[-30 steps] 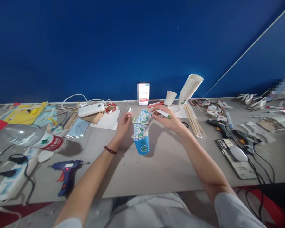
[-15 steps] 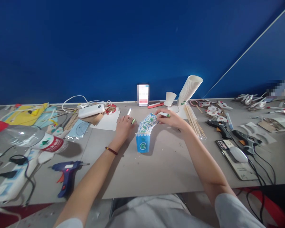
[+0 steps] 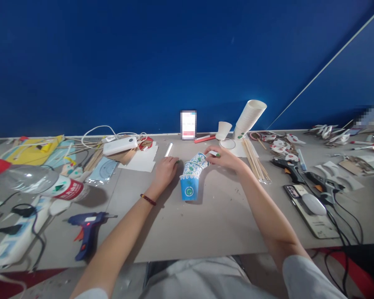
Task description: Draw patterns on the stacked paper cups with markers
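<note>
A blue paper cup (image 3: 189, 189) stands at the middle of the table, with patterned white, blue and green cup pieces (image 3: 195, 164) rising from its top and leaning right. My left hand (image 3: 167, 169), left of the cup, has its fingers closed round a white marker (image 3: 168, 150) with a green tip end. On the other side, my right hand (image 3: 220, 158) is closed on a green-tipped white marker (image 3: 214, 153), its fingertips beside the upper patterned piece. Whether those fingertips touch the piece is too small to tell.
A phone (image 3: 188, 125) stands against the blue wall. Stacked paper cups (image 3: 249, 118) and wooden sticks (image 3: 256, 161) lie right of centre. A bottle (image 3: 50, 180) and a blue glue gun (image 3: 87, 232) are at left, another phone (image 3: 311, 211) at right.
The upper patterned piece sits slightly lower and closer to the blue cup. My left hand has shifted down a little, and its marker stands more upright.
</note>
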The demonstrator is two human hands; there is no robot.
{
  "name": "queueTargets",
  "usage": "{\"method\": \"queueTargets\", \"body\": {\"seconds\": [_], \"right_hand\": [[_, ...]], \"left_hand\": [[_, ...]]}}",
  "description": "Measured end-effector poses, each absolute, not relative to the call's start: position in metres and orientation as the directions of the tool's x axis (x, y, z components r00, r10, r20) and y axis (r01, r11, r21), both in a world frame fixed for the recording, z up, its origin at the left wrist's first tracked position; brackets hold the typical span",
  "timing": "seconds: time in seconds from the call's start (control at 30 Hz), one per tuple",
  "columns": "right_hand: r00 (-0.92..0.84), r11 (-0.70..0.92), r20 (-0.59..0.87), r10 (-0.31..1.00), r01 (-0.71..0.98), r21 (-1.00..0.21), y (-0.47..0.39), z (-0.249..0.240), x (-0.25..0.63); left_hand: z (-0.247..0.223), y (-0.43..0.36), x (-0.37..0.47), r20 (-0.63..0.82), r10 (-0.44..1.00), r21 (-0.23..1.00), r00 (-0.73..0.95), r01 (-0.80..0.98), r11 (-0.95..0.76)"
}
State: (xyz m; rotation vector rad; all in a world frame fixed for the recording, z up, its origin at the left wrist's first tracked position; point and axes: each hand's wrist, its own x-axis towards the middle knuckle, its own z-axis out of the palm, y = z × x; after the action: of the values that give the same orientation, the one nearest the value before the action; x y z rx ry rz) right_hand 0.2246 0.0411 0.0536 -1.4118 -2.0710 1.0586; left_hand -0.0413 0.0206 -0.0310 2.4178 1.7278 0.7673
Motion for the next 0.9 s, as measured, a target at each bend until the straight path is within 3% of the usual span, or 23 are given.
{"method": "queueTargets", "body": {"seconds": [0.13, 0.27, 0.4, 0.57, 0.9], "right_hand": [[-0.306, 0.324, 0.195, 0.932, 0.460, -0.827, 0.042, 0.054, 0.218], [-0.247, 0.264, 0.214, 0.945, 0.195, -0.945, 0.039, 0.058, 0.204], [-0.324, 0.260, 0.222, 0.920, 0.078, -0.963, 0.027, 0.063, 0.192], [-0.399, 0.246, 0.183, 0.899, 0.113, -0.963, 0.019, 0.061, 0.186], [-0.424, 0.272, 0.165, 0.890, 0.206, -0.940, 0.019, 0.061, 0.183]], "left_hand": [[-0.032, 0.026, -0.043, 0.349, 0.930, 0.668, 0.115, 0.665, -0.333], [-0.023, 0.029, -0.040, 0.342, 0.939, 0.840, 0.030, 0.438, -0.320], [-0.013, 0.027, -0.040, 0.291, 0.956, 0.911, 0.049, 0.292, -0.292], [-0.009, 0.025, -0.041, 0.277, 0.955, 0.947, 0.108, 0.136, -0.290], [0.003, 0.016, -0.031, 0.244, 0.961, 0.970, 0.127, -0.009, -0.245]]}}
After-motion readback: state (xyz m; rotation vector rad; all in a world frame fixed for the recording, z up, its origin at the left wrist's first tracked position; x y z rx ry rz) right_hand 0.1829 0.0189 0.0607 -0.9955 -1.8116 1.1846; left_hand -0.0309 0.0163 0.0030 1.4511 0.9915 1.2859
